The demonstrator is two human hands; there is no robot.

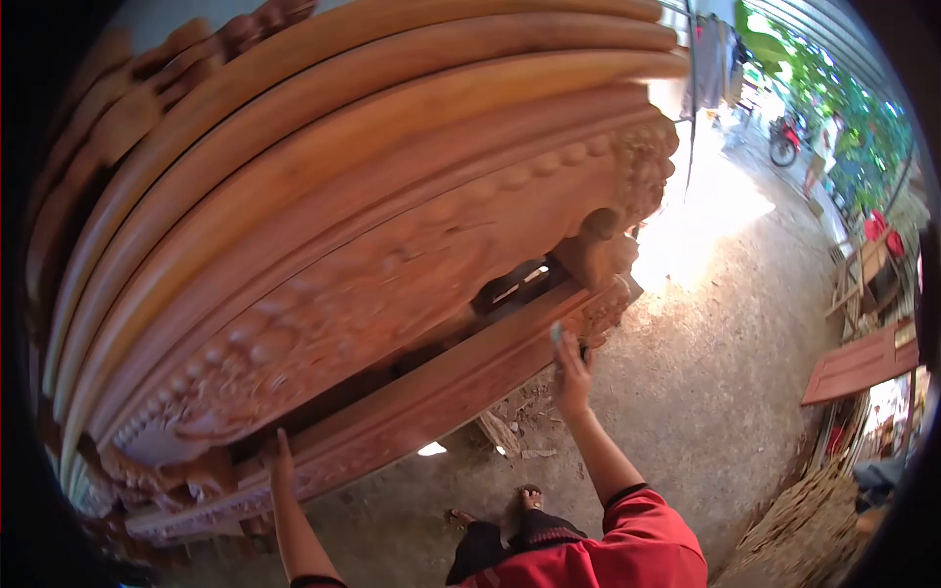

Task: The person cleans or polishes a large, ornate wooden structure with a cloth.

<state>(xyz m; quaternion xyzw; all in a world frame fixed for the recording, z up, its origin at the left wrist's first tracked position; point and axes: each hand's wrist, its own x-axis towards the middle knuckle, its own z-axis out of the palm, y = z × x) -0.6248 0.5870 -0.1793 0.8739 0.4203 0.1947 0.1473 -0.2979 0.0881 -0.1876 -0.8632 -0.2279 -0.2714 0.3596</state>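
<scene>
a: left hand (279,453) flat on the carved wooden frame's (392,284) lower rail, fingers spread.
b: right hand (571,372) pinches a small sanding piece (558,333) at the rail's end. carving looks finished; surface bare, unvarnished.

I am seeing no words, labels, brands or numbers that I can read anywhere in front of me. The carved wood (392,265) is showing only beads and scrollwork, no letters. The small pale thing in my right hand (571,377) is too blurred to show any print. The motorbike (784,142) far off in the yard is too small for me to make out a plate or a badge, and the red board (863,365) is bearing no writing.
</scene>
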